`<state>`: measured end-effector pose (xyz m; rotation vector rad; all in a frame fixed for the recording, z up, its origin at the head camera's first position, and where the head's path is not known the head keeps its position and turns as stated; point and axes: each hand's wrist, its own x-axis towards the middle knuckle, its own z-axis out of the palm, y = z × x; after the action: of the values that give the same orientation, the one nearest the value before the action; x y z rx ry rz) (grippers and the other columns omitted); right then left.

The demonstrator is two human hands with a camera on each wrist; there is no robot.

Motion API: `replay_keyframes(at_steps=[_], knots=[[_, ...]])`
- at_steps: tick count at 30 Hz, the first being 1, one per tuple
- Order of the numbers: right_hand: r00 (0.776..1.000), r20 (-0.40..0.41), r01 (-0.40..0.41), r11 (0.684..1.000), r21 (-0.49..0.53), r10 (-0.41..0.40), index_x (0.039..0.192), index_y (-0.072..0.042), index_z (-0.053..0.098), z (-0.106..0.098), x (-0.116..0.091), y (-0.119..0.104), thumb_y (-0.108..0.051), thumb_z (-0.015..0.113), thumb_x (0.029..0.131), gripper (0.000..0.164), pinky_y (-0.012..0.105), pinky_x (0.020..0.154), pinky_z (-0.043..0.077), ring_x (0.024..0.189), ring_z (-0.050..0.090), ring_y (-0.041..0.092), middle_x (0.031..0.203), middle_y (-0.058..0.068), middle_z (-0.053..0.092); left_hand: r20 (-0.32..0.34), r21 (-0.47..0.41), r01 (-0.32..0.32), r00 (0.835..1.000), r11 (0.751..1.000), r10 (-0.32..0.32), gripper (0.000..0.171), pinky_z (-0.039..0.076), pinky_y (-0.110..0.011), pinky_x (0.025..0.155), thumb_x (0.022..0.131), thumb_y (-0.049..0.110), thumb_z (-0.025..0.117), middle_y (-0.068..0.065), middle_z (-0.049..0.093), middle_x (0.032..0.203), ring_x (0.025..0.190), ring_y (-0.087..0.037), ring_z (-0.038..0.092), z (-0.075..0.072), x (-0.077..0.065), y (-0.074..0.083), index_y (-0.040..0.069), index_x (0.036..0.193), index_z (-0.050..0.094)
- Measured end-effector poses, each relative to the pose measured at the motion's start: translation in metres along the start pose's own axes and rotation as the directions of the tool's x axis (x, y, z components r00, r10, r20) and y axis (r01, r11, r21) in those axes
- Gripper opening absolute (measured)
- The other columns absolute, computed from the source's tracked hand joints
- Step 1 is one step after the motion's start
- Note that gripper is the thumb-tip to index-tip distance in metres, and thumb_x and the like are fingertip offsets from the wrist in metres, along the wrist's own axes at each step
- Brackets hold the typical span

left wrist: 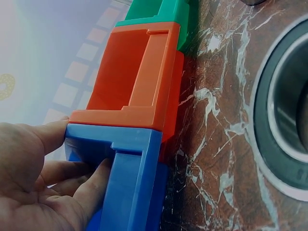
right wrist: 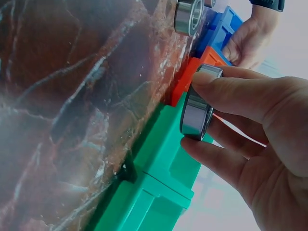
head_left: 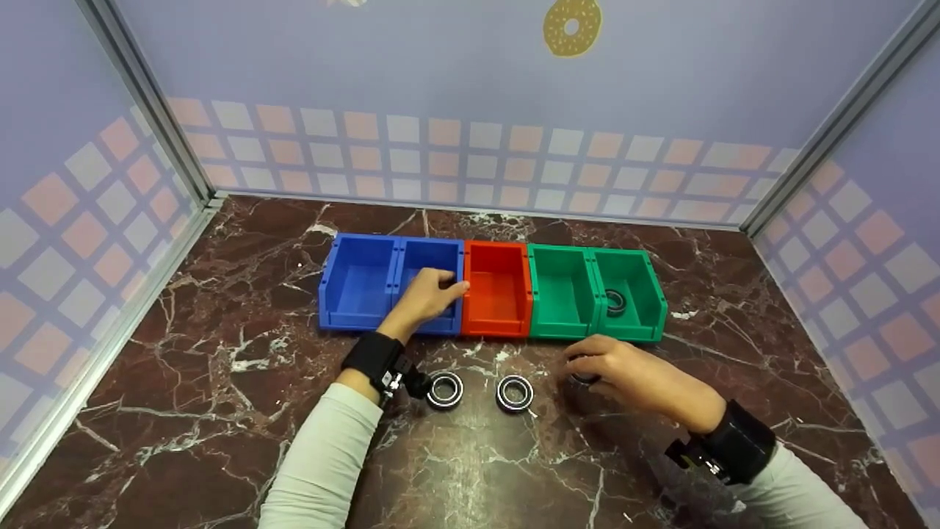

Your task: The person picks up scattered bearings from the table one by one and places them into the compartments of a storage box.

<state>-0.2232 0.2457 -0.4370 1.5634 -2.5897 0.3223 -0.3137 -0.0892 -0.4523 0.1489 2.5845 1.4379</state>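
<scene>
My left hand (head_left: 424,295) holds the side wall of the right-hand blue bin (left wrist: 127,187). Its thumb lies at the rim beside the red bin (head_left: 498,290), with the other fingers inside the blue one. In front of the green bins, my right hand (head_left: 624,373) pinches a ball bearing (right wrist: 197,110) between thumb and fingers, raised on its edge above the table. Two more bearings lie flat on the table, a left one (head_left: 445,390) near the left wrist and a right one (head_left: 515,393). Another bearing (head_left: 615,303) sits inside the rightmost green bin (head_left: 637,329).
The bins stand side by side in a row: two blue, one red, two green. Beneath them is a dark red marbled table (head_left: 220,397). Purple panels with checkered squares (head_left: 485,136) enclose the back and both sides, with metal posts (head_left: 797,165) at the corners.
</scene>
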Motion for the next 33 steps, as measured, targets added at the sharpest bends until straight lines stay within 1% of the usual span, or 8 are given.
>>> replay_keyframes(at_steps=[4,9,12,17,21,24,31,33], knots=[[1.0,-0.009,-0.003,1.0,0.002,0.003,0.111,-0.01,0.072,-0.004,0.002,0.001,0.007,0.076,0.073,0.042,0.038,0.087,0.058,0.111,0.063,0.026,0.123,0.012,0.066,-0.002,0.0,0.004,1.0,1.0,-0.004,0.057,0.041,-0.042,0.114,0.099,0.029,0.06,-0.023,0.049,0.148,0.131,-0.032,0.053,0.001,0.0,0.0,-0.006,0.142,0.048],[0.998,0.006,-0.055,0.998,-0.006,0.055,0.114,-0.012,0.071,-0.008,0.002,0.0,0.005,0.077,0.077,0.042,0.036,0.088,0.057,0.114,0.062,0.024,0.127,0.009,0.063,-0.003,0.006,-0.001,1.0,1.0,0.001,0.057,0.044,-0.042,0.112,0.099,0.029,0.06,-0.024,0.05,0.146,0.127,-0.032,0.056,0.002,0.001,0.0,-0.007,0.141,0.048],[0.997,0.022,-0.077,0.997,-0.017,0.078,0.117,-0.014,0.071,-0.011,0.003,-0.001,0.001,0.078,0.08,0.041,0.035,0.09,0.057,0.117,0.061,0.023,0.129,0.007,0.062,-0.006,0.01,-0.009,1.0,1.0,0.009,0.056,0.043,-0.042,0.112,0.098,0.028,0.06,-0.025,0.05,0.145,0.128,-0.033,0.055,0.001,0.001,0.0,-0.008,0.141,0.048],[0.997,0.024,-0.074,0.997,-0.014,0.074,0.119,-0.013,0.07,-0.013,0.007,-0.001,-0.001,0.077,0.082,0.039,0.035,0.093,0.056,0.117,0.06,0.023,0.129,0.007,0.062,-0.006,0.004,-0.003,1.0,1.0,0.003,0.057,0.042,-0.042,0.113,0.098,0.028,0.06,-0.025,0.05,0.146,0.129,-0.033,0.054,0.001,0.001,0.0,-0.008,0.141,0.048],[0.997,0.018,-0.072,0.997,-0.013,0.072,0.12,-0.014,0.07,-0.014,0.007,0.0,-0.004,0.077,0.083,0.039,0.035,0.093,0.056,0.117,0.06,0.022,0.129,0.007,0.062,0.0,-0.012,0.017,1.0,1.0,-0.017,0.057,0.048,-0.039,0.107,0.099,0.029,0.06,-0.023,0.05,0.146,0.115,-0.03,0.064,0.003,0.001,0.0,-0.006,0.142,0.048],[0.997,0.015,-0.072,0.997,-0.023,0.073,0.12,-0.015,0.07,-0.017,0.008,0.001,-0.004,0.077,0.083,0.04,0.035,0.092,0.056,0.117,0.06,0.022,0.13,0.007,0.061,0.009,-0.037,0.029,1.0,0.999,-0.029,0.057,0.052,-0.038,0.102,0.099,0.029,0.06,-0.023,0.05,0.146,0.104,-0.03,0.068,0.003,0.001,0.0,-0.005,0.143,0.047],[1.0,-0.007,-0.018,0.999,-0.041,0.018,0.119,-0.014,0.07,-0.023,0.02,0.009,0.0,0.081,0.077,0.046,0.038,0.094,0.056,0.117,0.06,0.027,0.129,0.011,0.063,0.0,-0.014,0.018,1.0,1.0,-0.018,0.058,0.042,-0.041,0.114,0.098,0.03,0.06,-0.023,0.048,0.148,0.125,-0.031,0.057,0.002,0.001,0.0,-0.005,0.143,0.047],[1.0,-0.007,-0.011,0.999,-0.041,0.011,0.119,-0.013,0.071,-0.025,0.023,0.011,0.0,0.081,0.077,0.044,0.039,0.094,0.056,0.116,0.06,0.028,0.128,0.012,0.063,-0.001,-0.019,0.023,1.0,1.0,-0.023,0.058,0.043,-0.041,0.113,0.098,0.03,0.06,-0.023,0.048,0.148,0.122,-0.031,0.059,0.001,0.0,0.0,-0.005,0.143,0.047]])
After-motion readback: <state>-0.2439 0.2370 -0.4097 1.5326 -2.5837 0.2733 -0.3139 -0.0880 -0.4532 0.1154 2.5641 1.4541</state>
